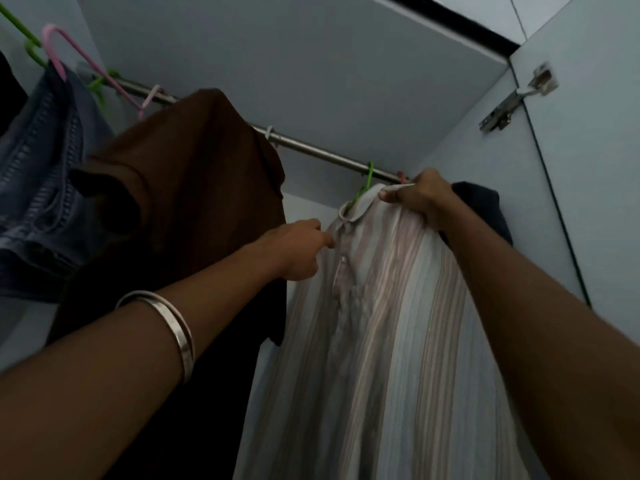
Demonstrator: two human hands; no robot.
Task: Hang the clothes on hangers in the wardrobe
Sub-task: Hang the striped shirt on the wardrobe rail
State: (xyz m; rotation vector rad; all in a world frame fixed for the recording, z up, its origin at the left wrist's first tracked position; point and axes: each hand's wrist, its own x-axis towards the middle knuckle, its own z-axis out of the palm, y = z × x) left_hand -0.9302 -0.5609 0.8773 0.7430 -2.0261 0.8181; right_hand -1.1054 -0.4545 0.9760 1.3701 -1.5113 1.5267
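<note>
A striped shirt (381, 306) in pale pink and grey hangs on a green hanger (367, 180) hooked over the metal rail (311, 148). My left hand (299, 249) pinches the shirt's front placket just below the collar. My right hand (420, 199) grips the shirt's right shoulder at the top, close under the rail. Most of the hanger is hidden inside the shirt.
A brown garment (194, 188) hangs left of the shirt. Further left, denim clothing (38, 188) hangs on a pink hanger (57, 53) beside a green one (20, 32). A dark garment (485, 209) hangs behind my right hand. The wardrobe door with its hinge (512, 102) stands at right.
</note>
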